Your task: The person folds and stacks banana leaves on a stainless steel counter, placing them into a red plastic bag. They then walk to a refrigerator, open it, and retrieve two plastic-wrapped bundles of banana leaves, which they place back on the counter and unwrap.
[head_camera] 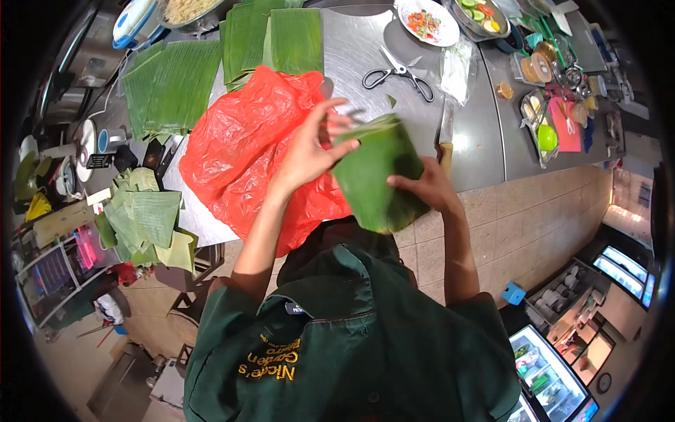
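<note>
My right hand (430,187) grips the lower right side of a stack of cut banana leaf pieces (377,174), raised at the front edge of the steel table. My left hand (316,150) is at the stack's upper left, fingers spread and slightly blurred, its thumb by the leaf edge; whether it touches is unclear. Under my left forearm a crumpled red plastic bag (232,153) spreads over the table and hangs past its edge. Behind it lie piles of banana leaf sheets (174,87), (295,39) being one pile. Black-handled scissors (399,69) lie open beyond my hands.
A knife (446,129) with a wooden handle lies right of my right hand. Beyond are a white plate of chopped vegetables (443,39) and a clear plastic packet (457,74). Leaf scraps (153,216) are heaped at the left; a blue-lidded container (132,21) stands at the back left.
</note>
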A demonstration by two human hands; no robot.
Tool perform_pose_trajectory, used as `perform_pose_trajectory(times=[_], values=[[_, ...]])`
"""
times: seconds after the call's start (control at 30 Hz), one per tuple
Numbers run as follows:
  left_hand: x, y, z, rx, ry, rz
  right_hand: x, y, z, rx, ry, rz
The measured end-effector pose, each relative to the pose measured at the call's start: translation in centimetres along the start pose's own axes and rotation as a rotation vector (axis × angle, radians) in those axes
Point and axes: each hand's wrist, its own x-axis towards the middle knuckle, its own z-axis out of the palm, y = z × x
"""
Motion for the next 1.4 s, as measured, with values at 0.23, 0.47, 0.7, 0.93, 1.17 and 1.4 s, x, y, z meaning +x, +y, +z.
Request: perform_pose_trajectory(times=[0.23,0.47,0.7,0.93,1.17,1.4], values=[[-3.8,-5.0,4.7,-0.104,0.068,0.025,-0.1,0.5,2.1,-0.156,0.551,-0.26],[-2.8,-6.3,7.8,-0.555,0.002,-0.155,-1.6,-1.6,7.5,-0.069,0.46,-0.188],[-2.3,-5.2,5.5,-0.489,0.113,-0.263,-2.3,-1.7,7.6,0.264,0.338,-0.078],[-2.4,-4.2,5.8,-0.636,-0.058,-0.398,-2.1,3.1,5.6,0.742,0.149,0.042],[-1.9,-2.6,6.1,-0.689,-0.164,-0.543,-2.3,5.5,5.4,0.853,0.038,-0.023],[-0.4,-7.5,6.3,-0.146,0.004,-0.351,-0.5,4.7,5.2,0.811,0.01,-0.106]])
